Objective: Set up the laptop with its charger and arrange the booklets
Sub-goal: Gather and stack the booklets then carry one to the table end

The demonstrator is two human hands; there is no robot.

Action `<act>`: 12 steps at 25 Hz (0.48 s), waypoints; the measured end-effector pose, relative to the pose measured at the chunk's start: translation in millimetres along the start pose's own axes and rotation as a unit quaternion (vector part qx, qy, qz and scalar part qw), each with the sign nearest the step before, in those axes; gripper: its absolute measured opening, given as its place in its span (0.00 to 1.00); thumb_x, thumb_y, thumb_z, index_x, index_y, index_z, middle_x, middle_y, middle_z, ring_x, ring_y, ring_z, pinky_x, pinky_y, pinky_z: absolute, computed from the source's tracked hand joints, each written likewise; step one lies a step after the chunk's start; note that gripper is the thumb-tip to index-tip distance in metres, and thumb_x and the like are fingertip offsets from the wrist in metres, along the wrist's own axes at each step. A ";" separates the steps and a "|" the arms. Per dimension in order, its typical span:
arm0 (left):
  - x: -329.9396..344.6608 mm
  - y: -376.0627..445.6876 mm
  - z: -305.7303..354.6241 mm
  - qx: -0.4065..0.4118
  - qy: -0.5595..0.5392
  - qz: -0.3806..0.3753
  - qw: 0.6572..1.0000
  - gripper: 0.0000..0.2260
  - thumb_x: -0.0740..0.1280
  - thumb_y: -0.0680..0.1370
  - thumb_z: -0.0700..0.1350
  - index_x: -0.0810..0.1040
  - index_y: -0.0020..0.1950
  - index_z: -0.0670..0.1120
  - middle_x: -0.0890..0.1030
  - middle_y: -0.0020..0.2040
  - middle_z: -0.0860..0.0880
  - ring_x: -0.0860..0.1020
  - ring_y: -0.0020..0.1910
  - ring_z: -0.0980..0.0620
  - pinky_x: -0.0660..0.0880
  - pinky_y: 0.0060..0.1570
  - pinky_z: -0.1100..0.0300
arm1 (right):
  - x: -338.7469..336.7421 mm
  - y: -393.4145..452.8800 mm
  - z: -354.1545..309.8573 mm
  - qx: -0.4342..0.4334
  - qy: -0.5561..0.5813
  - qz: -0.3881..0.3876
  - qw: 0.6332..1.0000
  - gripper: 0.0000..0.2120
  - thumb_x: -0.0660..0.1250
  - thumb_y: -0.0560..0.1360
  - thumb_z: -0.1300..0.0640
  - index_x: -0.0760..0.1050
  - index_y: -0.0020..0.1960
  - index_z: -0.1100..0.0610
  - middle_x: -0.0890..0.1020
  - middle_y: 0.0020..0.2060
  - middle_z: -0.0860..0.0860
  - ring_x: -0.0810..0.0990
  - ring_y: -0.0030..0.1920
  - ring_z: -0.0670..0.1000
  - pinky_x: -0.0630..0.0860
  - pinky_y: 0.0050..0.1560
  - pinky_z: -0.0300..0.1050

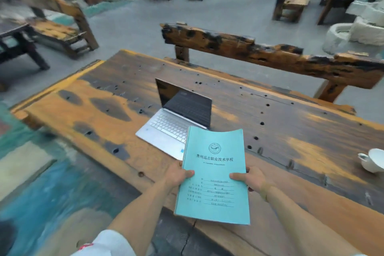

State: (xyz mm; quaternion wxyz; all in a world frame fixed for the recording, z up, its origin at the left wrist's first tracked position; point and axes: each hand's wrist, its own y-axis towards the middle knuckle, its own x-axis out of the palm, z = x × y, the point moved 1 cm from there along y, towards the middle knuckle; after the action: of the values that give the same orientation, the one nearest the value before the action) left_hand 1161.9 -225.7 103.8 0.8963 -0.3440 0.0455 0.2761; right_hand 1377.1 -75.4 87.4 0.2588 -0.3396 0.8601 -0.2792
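I hold a stack of teal booklets [216, 164] with printed covers above the near edge of the wooden table [87, 114]. My left hand [178, 174] grips the stack's left edge, thumb on the cover. My right hand [251, 176] grips its right edge the same way. Behind the booklets a silver laptop [166, 127] stands on the table with its lid raised and its dark screen [187, 106] facing me; the booklets hide its near right corner. No charger is visible.
A white cup [372, 160] stands at the table's right edge. A rough wooden bench [270, 56] runs along the far side. More wooden tables and benches fill the room behind, and stone basins [357, 29] sit at the right.
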 end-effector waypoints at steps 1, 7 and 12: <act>-15.0 -1.9 -7.3 -0.001 -0.015 0.013 1.000 0.08 0.71 0.76 0.37 0.73 0.46 0.46 0.83 0.52 0.44 0.82 0.48 0.46 0.80 0.43 0.57 | 13.2 2.0 -11.3 -0.008 -0.010 -0.015 1.000 0.13 0.75 0.71 0.55 0.80 0.55 0.54 0.87 0.44 0.48 0.85 0.43 0.48 0.74 0.37 0.40; -116.6 -24.5 -62.8 -0.008 -0.109 0.104 0.989 0.10 0.72 0.75 0.37 0.74 0.50 0.47 0.84 0.52 0.44 0.84 0.48 0.47 0.81 0.48 0.54 | 114.7 13.9 -80.2 -0.067 -0.123 -0.081 0.987 0.11 0.74 0.71 0.54 0.80 0.52 0.54 0.86 0.46 0.48 0.83 0.43 0.47 0.72 0.36 0.39; -221.3 -44.3 -120.2 -0.020 -0.162 0.149 0.975 0.11 0.72 0.75 0.38 0.74 0.54 0.46 0.84 0.49 0.48 0.84 0.46 0.51 0.79 0.41 0.59 | 232.8 10.8 -126.2 -0.107 -0.174 -0.125 0.971 0.09 0.74 0.70 0.55 0.81 0.50 0.51 0.86 0.44 0.48 0.82 0.39 0.46 0.70 0.32 0.38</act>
State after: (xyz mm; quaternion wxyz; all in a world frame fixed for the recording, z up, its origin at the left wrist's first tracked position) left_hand 1011.6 -432.6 98.8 0.8334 -0.3016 -0.0554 0.4597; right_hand 1144.3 -199.9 110.5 0.3298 -0.5134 0.7775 -0.1522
